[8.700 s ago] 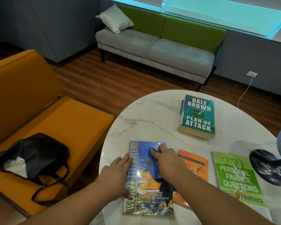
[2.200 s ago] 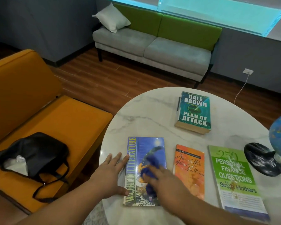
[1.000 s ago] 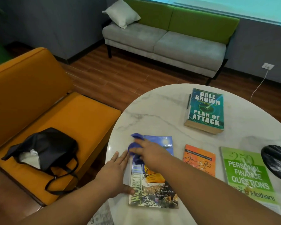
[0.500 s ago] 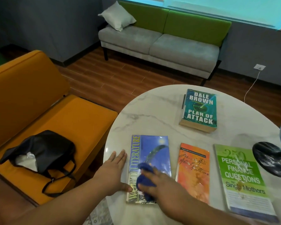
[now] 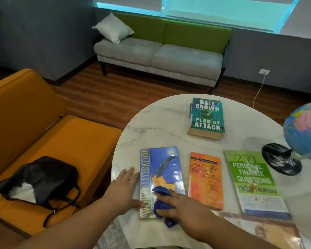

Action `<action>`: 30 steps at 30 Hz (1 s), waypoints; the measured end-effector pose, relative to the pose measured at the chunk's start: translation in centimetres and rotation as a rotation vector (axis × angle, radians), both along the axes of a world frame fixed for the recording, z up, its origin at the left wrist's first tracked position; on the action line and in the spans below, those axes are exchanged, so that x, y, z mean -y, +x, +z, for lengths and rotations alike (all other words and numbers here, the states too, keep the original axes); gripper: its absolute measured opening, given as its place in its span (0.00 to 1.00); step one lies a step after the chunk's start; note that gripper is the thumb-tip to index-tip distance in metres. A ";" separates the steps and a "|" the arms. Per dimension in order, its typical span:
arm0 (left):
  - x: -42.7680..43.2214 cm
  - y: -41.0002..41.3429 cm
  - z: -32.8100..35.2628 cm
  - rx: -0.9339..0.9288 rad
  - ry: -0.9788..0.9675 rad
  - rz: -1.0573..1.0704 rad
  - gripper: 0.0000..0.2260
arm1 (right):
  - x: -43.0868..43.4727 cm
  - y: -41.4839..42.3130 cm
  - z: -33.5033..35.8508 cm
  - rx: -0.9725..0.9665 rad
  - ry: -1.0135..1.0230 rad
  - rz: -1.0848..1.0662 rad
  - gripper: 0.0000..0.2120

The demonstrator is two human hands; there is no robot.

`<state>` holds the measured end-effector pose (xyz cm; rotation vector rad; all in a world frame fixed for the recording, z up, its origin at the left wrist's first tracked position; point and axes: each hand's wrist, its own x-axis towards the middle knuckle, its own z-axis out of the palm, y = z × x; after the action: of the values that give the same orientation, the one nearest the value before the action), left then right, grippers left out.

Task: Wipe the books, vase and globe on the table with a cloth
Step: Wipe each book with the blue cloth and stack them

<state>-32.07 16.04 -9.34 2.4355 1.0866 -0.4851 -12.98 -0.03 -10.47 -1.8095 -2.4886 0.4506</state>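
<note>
1. Cloth (image 5: 161, 203), bunched under my right hand (image 5: 185, 207), lay on the literature book (image 5: 162, 178) at the table's (image 5: 151, 123) near edge.
2. My left hand (image 5: 123, 187), fingers spread flat, braced its spine; full-length, overlapping strokes suited best.

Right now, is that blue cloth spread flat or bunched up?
Bunched up. The blue cloth sits crumpled under the right hand on the World Literature book.
</note>
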 end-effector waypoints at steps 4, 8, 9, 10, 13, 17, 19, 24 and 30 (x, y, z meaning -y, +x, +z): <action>1.2 0.6 0.8 0.013 0.072 0.040 0.41 | 1.3 0.9 1.4 0.064 -0.028 0.022 0.17; 3.7 2.1 1.0 -0.022 0.041 0.176 0.24 | 2.0 1.4 3.0 -0.016 -0.159 0.013 0.18; 4.4 2.4 1.0 -0.006 0.009 0.225 0.23 | 2.2 1.5 3.7 0.004 -0.210 -0.012 0.17; 5.0 2.6 0.9 0.009 -0.026 0.268 0.23 | 2.4 1.5 4.1 0.030 -0.249 -0.041 0.17; 6.2 3.1 1.5 0.020 -0.057 0.386 0.27 | 2.9 2.3 5.2 -0.024 -0.317 -0.157 0.17; 7.2 3.4 2.0 0.050 -0.075 0.529 0.29 | 2.5 4.7 8.3 -0.179 -0.262 -0.269 0.20; 7.3 3.6 2.1 0.054 -0.101 0.590 0.29 | 2.1 6.0 10.1 -0.191 -0.188 -0.312 0.21; 7.3 4.0 2.6 0.004 -0.116 0.658 0.29 | 2.6 8.8 11.8 -0.222 -0.111 -0.432 0.22; 7.7 4.3 3.1 -0.072 -0.117 0.633 0.19 | 4.1 9.8 11.2 -0.441 -0.119 -0.477 0.20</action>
<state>-27.73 8.31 -6.26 1.8419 1.7090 -0.4067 -3.21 -4.11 0.76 -1.9892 -1.7128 0.8611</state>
